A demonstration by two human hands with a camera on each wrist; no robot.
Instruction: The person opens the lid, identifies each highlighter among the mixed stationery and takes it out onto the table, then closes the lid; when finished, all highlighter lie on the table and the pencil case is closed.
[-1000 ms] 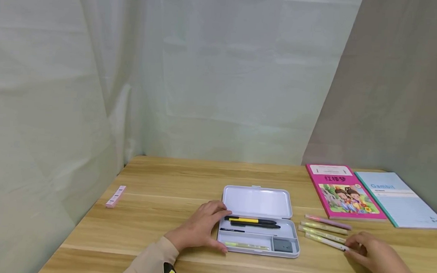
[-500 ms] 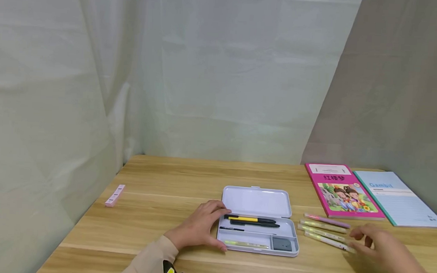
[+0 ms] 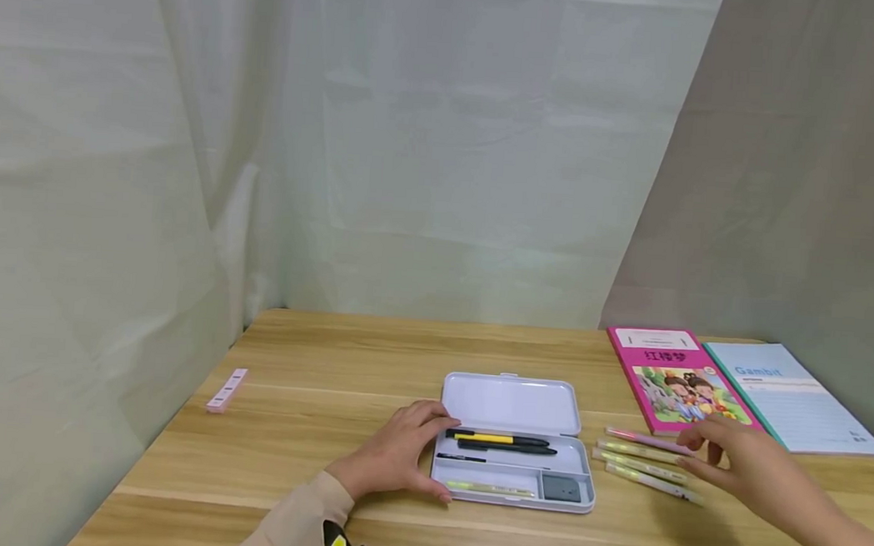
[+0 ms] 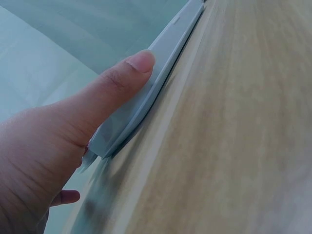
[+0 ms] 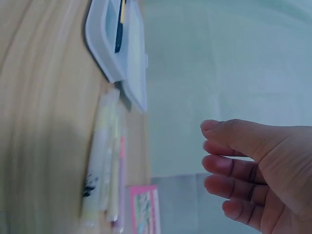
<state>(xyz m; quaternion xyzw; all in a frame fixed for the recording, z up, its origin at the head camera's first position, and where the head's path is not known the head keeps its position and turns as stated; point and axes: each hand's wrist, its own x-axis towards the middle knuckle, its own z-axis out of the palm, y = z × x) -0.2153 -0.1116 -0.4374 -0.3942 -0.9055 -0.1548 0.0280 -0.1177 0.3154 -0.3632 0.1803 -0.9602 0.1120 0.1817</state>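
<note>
An open white pencil case [image 3: 515, 504] lies on the table, lid folded back. My left hand [image 3: 393, 452] grips its left end, with the thumb [image 4: 141, 61] against the front wall in the left wrist view. Inside are a yellow-and-black pen [image 3: 498, 438], a black pen [image 3: 507, 448], a pale yellow pen [image 3: 490, 488] and a dark grey eraser [image 3: 561, 488]. My right hand [image 3: 751, 466] is above the right ends of several slim pens, its fingers loosely bent and holding nothing. Those include a purple pen [image 3: 645, 439] at the back and a white pen [image 3: 653, 483] in front.
A pink picture-cover book [image 3: 643, 394] and a light blue notebook [image 3: 800, 404] lie at the back right. Far to the left is a small pink-and-white strip [image 3: 227, 390]. Pale curtains [image 3: 451, 157] hang behind the wooden table [image 3: 342, 351].
My right hand has come away from the white pen's end and moved back over the purple pen's end. The left hand still grips the pencil case.
</note>
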